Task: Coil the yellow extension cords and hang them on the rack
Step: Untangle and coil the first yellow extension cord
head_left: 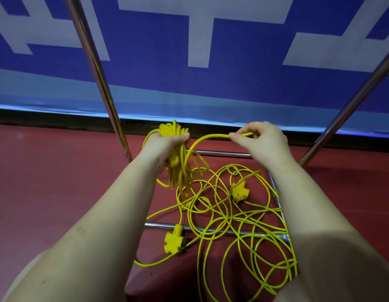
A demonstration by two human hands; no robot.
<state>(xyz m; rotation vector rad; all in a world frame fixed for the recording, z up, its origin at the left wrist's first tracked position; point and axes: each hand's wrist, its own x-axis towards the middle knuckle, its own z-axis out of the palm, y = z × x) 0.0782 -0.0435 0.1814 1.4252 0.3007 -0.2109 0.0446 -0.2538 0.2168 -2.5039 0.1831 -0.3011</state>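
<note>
No legible text, number or brand in the head view. The blue fabric banner [232,79] behind the rack carries large white blocky strokes, cropped by the frame edge; they cannot be read as any character. The yellow three-way plastic socket block [238,192] lying among the loose cord shows a small dark mark on its face, too small to read. The second yellow socket block [173,241] shows no readable marking.

glossy yellow plastic cords [213,205], shiny metal rack [97,68], matt red floor [58,171]
</note>
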